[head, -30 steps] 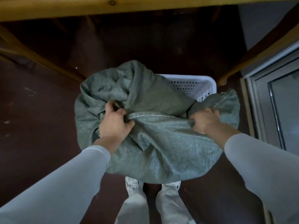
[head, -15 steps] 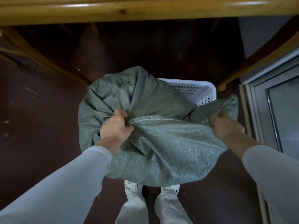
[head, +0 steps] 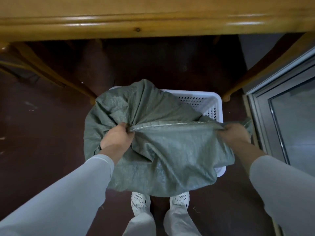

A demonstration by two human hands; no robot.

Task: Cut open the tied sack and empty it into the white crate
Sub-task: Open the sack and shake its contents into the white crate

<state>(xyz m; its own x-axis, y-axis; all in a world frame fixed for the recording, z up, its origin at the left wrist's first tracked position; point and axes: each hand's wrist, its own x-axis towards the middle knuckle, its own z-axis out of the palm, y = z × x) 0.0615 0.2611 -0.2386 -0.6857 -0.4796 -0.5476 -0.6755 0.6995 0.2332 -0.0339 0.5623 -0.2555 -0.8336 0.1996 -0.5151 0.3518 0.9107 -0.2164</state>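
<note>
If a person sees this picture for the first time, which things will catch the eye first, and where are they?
First comes the grey-green sack in the middle, draped over the white crate, which shows only at its far right corner and near right edge. The left hand and the right hand grip the sack's stitched seam at its two ends and pull it taut. A wooden table edge runs across the top, and white shoes stand below the sack.

Sack [head: 170, 150] sits over crate [head: 217, 106], covering its left and near parts. Crate stands on floor [head: 42, 142]. Table [head: 153, 23] is beyond the crate, shoes [head: 140, 201] on the near side, glass door [head: 298, 125] to the right.
</note>
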